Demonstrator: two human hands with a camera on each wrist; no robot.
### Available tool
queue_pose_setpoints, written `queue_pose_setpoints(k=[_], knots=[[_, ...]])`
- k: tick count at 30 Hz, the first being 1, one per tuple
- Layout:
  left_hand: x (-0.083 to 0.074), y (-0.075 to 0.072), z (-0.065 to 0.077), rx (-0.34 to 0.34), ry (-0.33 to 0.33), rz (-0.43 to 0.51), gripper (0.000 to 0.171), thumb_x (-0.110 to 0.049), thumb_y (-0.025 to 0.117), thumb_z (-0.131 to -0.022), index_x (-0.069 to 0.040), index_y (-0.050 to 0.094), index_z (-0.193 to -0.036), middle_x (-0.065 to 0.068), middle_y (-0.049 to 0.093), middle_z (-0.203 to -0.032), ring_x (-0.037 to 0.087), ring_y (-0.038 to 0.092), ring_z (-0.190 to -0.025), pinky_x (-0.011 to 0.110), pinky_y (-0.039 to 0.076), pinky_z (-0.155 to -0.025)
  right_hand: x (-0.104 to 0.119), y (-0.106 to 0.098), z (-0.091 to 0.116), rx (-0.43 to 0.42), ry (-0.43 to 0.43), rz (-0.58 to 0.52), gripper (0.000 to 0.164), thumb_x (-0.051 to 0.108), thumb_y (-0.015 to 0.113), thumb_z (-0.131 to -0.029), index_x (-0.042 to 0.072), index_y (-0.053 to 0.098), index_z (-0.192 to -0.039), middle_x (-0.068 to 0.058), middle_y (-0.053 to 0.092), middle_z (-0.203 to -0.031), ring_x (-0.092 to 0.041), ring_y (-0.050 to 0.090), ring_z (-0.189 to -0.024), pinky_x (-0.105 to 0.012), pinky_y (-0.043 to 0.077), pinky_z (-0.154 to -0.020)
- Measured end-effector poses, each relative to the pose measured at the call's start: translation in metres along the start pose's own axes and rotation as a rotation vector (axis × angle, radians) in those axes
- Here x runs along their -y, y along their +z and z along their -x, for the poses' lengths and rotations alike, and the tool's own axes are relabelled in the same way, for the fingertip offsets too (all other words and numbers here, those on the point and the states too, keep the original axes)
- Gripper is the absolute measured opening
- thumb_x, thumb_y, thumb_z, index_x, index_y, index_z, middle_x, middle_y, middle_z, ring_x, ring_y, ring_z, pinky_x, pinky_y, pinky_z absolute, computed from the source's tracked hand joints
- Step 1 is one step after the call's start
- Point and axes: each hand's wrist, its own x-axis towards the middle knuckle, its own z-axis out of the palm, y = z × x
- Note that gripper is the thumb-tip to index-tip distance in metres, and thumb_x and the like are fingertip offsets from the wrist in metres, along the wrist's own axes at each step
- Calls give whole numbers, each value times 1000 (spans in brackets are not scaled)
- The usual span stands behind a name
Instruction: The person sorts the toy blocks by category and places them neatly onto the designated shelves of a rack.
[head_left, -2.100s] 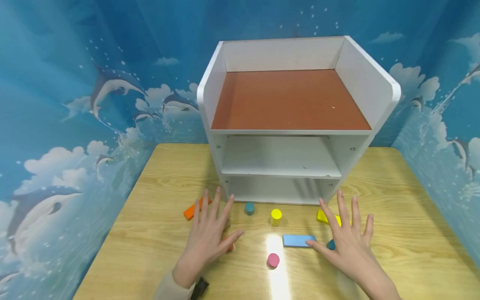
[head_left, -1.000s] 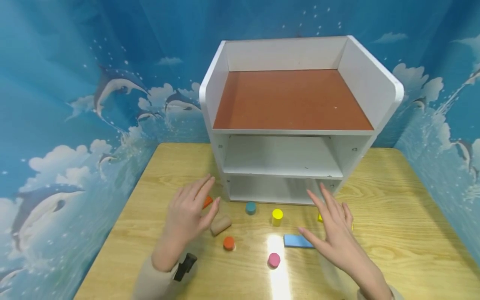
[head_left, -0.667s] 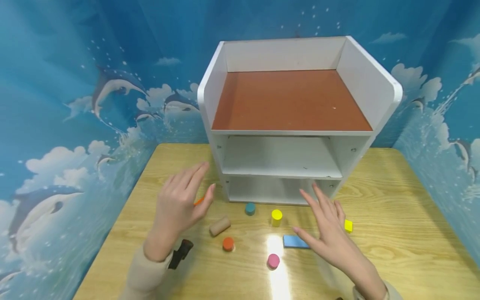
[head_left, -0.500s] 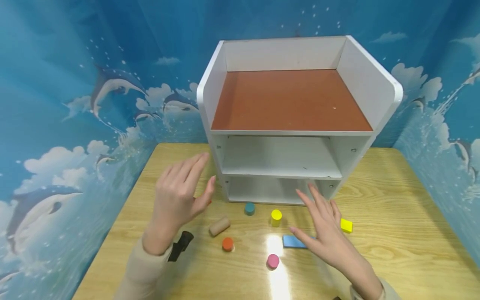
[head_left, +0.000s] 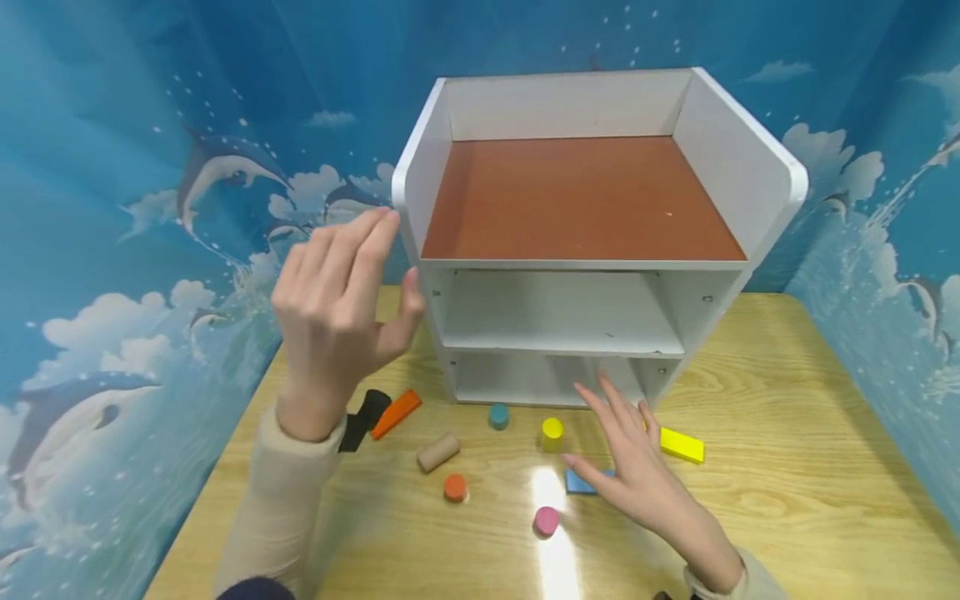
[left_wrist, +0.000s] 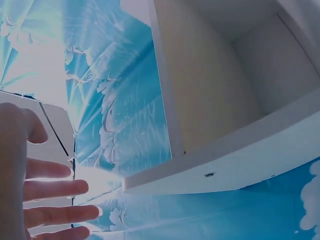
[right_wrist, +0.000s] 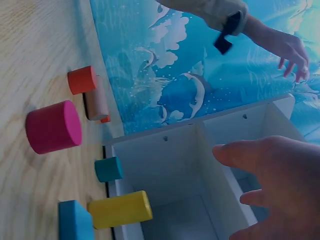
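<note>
My left hand (head_left: 330,308) is raised in the air left of the white shelf unit (head_left: 570,350), fingers extended and holding nothing. My right hand (head_left: 633,462) hovers over the front of the table, fingers spread, partly covering a flat blue block (head_left: 581,482). Close by stand a yellow cylinder (head_left: 552,433) and a pink cylinder (head_left: 546,522), with a long yellow block (head_left: 682,446) lying to the right. Toward the left are a teal cylinder (head_left: 498,416), a tan cylinder (head_left: 438,452) on its side, an orange-red cylinder (head_left: 454,487) and an orange block (head_left: 396,414).
The shelf unit has a brown top board (head_left: 585,200) between raised white sides, with two white compartments below. It stands at the back of the wooden table (head_left: 757,500). A blue dolphin-print curtain (head_left: 150,250) surrounds the table. A black strap device (head_left: 366,419) sits at the left wrist.
From low over the blocks, my left hand has risen up and to the left, uncovering the orange block. My right hand has shifted slightly left, baring more of the yellow block.
</note>
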Motion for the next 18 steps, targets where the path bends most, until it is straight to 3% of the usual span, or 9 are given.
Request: queue_pose_setpoints(k=[4,8,13,18], knots=[[7,11,-15,-43,1,-4,41,-27,53,-87,0,71,-111,15,73,-106,39,65,-81,53,46,-57,-3,9,0,-1,-8,-11,86,31,76,-85,17,30,-156,-18,21,-161,-43,27,-143,-71,7,-111],[14,23,-25,-24,3,-2,42,-26,54,-85,1,70,-113,15,71,-111,39,64,-89,54,46,-61,-6,18,0,13,-31,-4,80,32,73,-88,11,33,-154,-18,31,-157,-44,34,-140,-71,10,-110],[24,37,-36,121,-17,-21,51,-35,48,-94,2,65,-124,18,64,-127,40,59,-107,56,47,-75,-9,26,-3,51,-50,12,68,35,69,-91,6,44,-147,-13,48,-148,-40,44,-134,-69,8,-111],[35,46,-42,347,-67,-85,59,-42,40,-100,4,59,-133,21,58,-136,41,53,-123,55,44,-99,-12,32,-5,66,-54,52,60,33,72,-88,5,54,-138,-12,61,-134,-37,54,-124,-70,11,-110]])
